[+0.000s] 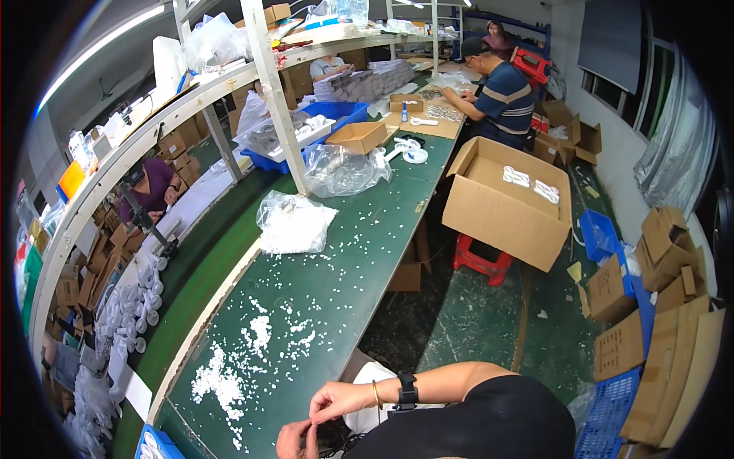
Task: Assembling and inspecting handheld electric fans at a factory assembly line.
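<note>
My right hand, with a bracelet and a dark watch at its wrist, is at the near edge of the green workbench. Its thumb and fingers are pinched together. Just below it my left hand meets it fingertip to fingertip, also closed. Whatever the fingers hold is too small to make out. To the left of both hands lies a loose heap of small white plastic pieces, with more scattered along the bench. A dark tangled bundle, partly hidden, shows beneath my right hand.
Farther up the bench are a clear bag of white pieces, a crumpled plastic bag and a cardboard tray. A large open carton stands on a red stool to the right. A co-worker works at the far end.
</note>
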`<state>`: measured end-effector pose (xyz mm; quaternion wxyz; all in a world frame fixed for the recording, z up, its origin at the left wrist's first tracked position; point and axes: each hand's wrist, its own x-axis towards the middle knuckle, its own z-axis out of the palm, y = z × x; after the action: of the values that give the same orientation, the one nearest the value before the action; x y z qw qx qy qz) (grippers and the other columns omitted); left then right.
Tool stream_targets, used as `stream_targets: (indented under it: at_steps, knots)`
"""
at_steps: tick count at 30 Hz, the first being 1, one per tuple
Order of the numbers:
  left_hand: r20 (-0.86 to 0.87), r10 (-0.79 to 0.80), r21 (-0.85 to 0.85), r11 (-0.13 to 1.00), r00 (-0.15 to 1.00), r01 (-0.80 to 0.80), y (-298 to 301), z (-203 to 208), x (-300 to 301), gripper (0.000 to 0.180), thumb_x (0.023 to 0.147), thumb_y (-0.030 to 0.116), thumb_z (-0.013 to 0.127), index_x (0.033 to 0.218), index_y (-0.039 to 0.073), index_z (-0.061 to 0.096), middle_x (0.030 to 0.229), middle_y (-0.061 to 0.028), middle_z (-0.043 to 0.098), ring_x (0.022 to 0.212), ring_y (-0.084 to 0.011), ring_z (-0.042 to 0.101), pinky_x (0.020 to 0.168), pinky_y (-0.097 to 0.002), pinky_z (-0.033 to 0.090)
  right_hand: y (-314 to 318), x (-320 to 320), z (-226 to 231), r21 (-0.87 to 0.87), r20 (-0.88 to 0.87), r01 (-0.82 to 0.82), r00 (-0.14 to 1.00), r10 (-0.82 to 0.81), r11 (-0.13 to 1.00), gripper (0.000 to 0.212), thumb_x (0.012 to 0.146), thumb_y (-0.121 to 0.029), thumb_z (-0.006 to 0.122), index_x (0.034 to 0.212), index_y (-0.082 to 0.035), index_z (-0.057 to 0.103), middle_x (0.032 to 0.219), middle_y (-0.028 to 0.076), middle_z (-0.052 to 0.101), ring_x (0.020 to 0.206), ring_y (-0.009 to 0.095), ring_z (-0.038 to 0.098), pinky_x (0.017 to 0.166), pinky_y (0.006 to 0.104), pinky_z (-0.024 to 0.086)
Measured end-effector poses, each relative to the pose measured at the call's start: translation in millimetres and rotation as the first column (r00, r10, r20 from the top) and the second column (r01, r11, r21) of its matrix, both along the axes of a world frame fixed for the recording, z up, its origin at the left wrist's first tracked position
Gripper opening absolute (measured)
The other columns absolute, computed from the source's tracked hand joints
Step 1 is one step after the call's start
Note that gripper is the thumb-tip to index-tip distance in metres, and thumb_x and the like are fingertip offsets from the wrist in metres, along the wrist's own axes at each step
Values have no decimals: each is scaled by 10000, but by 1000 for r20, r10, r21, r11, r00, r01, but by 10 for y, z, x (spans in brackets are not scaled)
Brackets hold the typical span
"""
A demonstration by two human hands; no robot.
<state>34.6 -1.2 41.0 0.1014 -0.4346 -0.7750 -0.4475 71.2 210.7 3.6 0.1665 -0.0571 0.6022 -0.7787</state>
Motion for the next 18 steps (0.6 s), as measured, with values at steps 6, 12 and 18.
stream_targets:
  at_steps: [6, 12, 18]
  knots:
    - [24, -4, 2, 1000, 1000, 4, 16, 8, -10, 191, 753, -83, 782, 913, 1, 723, 796, -110, 681, 655, -209, 643, 604, -298, 506, -5, 6, 1, 8, 15, 23, 1000, -23, 1000, 184, 961, -221, 734, 989, -40, 756, 840, -32, 695, 715, 32, 572, 621, 200, 457]
    - [35, -25, -2, 1000, 999, 25, 12, 3, -13, 194, 751, -78, 791, 914, 3, 723, 805, -111, 685, 667, -213, 651, 612, -298, 513, -4, 12, -35, 7, 33, 10, 999, -10, 1000, 185, 959, -223, 734, 979, -40, 754, 842, -31, 696, 712, 34, 569, 621, 200, 457]
    - [62, -21, -8, 1000, 998, 21, -30, -40, -21, 194, 751, -63, 805, 914, 5, 725, 813, -113, 690, 674, -220, 658, 619, -298, 520, -24, 10, 9, 6, 50, -4, 999, 4, 1000, 196, 955, -235, 737, 978, -41, 755, 844, -28, 697, 708, 35, 567, 621, 199, 459]
